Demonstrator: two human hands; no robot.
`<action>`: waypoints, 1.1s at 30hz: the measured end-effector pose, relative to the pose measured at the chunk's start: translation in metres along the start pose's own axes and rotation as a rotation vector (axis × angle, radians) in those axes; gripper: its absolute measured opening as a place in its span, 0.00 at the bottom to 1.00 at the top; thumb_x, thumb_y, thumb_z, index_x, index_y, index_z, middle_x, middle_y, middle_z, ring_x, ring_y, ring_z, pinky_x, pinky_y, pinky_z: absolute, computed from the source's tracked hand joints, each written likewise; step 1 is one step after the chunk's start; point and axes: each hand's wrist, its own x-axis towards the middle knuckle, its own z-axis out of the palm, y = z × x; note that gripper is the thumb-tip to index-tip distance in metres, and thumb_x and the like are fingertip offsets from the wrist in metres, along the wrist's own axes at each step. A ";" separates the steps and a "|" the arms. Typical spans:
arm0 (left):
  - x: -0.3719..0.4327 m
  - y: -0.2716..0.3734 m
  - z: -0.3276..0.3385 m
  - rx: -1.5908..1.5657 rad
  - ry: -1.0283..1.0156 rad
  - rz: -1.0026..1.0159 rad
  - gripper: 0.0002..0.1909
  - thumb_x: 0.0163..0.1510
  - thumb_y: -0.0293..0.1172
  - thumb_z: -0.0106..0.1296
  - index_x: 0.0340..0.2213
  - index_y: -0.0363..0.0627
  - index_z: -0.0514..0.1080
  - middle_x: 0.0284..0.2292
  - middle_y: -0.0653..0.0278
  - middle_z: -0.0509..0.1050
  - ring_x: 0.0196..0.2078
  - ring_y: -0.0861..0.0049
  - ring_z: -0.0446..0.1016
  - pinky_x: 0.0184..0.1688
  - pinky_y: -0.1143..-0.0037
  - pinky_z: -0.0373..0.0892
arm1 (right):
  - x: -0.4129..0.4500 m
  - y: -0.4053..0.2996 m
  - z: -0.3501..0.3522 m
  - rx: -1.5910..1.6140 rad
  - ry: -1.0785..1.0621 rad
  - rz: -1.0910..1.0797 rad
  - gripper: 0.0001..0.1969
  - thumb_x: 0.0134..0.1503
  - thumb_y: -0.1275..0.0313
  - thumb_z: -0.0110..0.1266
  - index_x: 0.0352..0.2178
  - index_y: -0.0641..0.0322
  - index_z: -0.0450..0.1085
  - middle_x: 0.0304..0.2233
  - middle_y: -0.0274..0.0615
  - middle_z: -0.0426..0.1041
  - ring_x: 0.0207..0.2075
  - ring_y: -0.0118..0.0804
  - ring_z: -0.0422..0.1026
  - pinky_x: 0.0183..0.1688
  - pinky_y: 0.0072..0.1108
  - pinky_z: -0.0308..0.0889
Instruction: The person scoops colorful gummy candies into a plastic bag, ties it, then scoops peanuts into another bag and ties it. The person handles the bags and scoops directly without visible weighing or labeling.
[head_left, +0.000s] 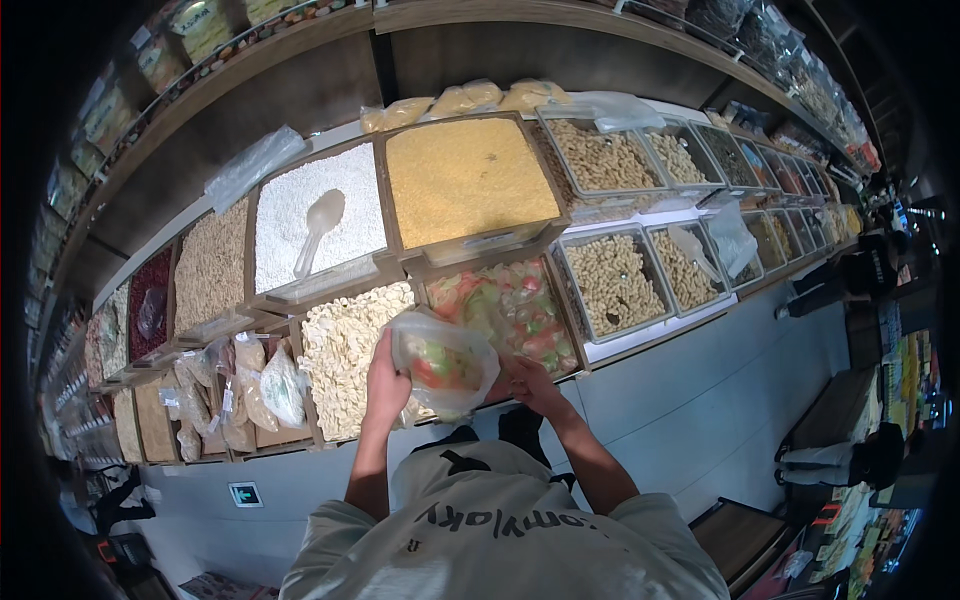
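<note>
A translucent plastic bag (448, 360) is spread wide at its mouth in front of me, with red and green pieces showing inside. My left hand (388, 382) grips its left rim, thumb on the near side. At the opposite rim is my right hand (531, 384), its fingers curled in at the edge; the exact hold is partly hidden. Under and beyond the bag lies a wooden bin of thin red, green and pale chips (529, 300). Left of it, a bin of cream-coloured flat pieces (341, 360) sits partly behind my left hand.
Behind stand bins of yellow grain (457, 180) and white grain (289, 195), the latter with a plastic scoop (322, 225). Clear tubs of peanuts (611, 281) run rightward. Filled bags (259, 382) lie to the left. Other people (847, 277) stand in the aisle.
</note>
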 end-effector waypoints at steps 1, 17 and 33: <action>0.001 -0.004 0.001 -0.005 0.000 0.004 0.40 0.46 0.11 0.46 0.63 0.32 0.56 0.59 0.38 0.64 0.62 0.45 0.64 0.64 0.64 0.61 | 0.002 0.003 -0.007 0.117 -0.078 0.026 0.18 0.69 0.65 0.45 0.58 0.52 0.66 0.24 0.23 0.62 0.21 0.17 0.60 0.18 0.11 0.52; -0.002 -0.001 -0.004 0.001 -0.019 -0.049 0.40 0.46 0.12 0.48 0.63 0.31 0.55 0.60 0.38 0.63 0.63 0.47 0.63 0.63 0.64 0.62 | -0.068 -0.035 0.024 0.112 -0.133 -0.062 0.13 0.68 0.65 0.49 0.51 0.54 0.66 0.29 0.27 0.67 0.20 0.17 0.59 0.20 0.09 0.53; 0.000 -0.004 0.000 0.003 -0.009 -0.004 0.39 0.47 0.12 0.48 0.63 0.29 0.56 0.60 0.37 0.63 0.63 0.46 0.63 0.65 0.64 0.61 | -0.137 -0.090 0.115 -1.271 0.025 -0.668 0.22 0.57 0.73 0.59 0.54 0.55 0.72 0.34 0.48 0.75 0.31 0.45 0.74 0.36 0.30 0.70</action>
